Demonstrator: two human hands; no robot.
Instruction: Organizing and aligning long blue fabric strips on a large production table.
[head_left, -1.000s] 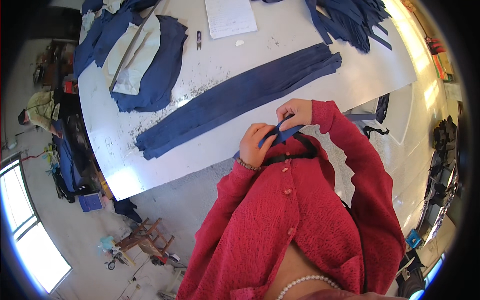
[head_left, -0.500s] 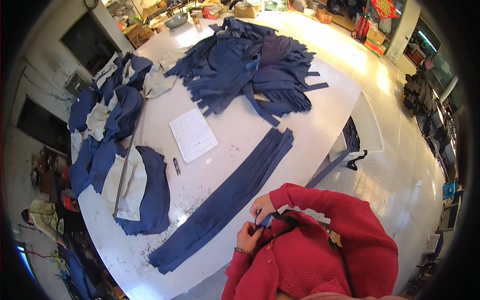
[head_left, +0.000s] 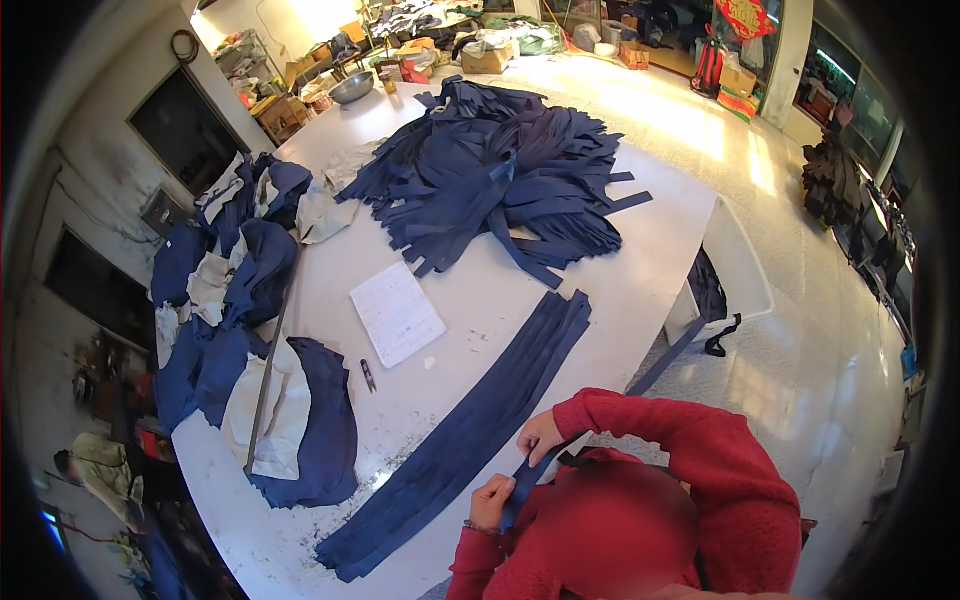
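My left hand (head_left: 490, 503), with a dark bracelet at its wrist, is closed on a navy fabric strip (head_left: 524, 482) close to my chest. Just above it and to the right, my right hand (head_left: 540, 437) pinches the same strip, which runs taut between the two. Beyond them a flat bundle of navy strips (head_left: 465, 430) lies lengthwise along the near side of the white table (head_left: 420, 400). Farther back is a large loose heap of navy strips (head_left: 500, 180).
An open notebook page (head_left: 397, 313) and small thread snips (head_left: 368, 376) lie mid-table. Navy and white cloth pieces (head_left: 240, 270) cover the left side, a long thin bar (head_left: 270, 380) across them. A white bin (head_left: 735, 260) stands right of the table. Another person (head_left: 105, 470) is at far left.
My hands have moved apart, and a longer length of the strip now shows between them. The whole view has shifted slightly, so the table sits lower in the picture.
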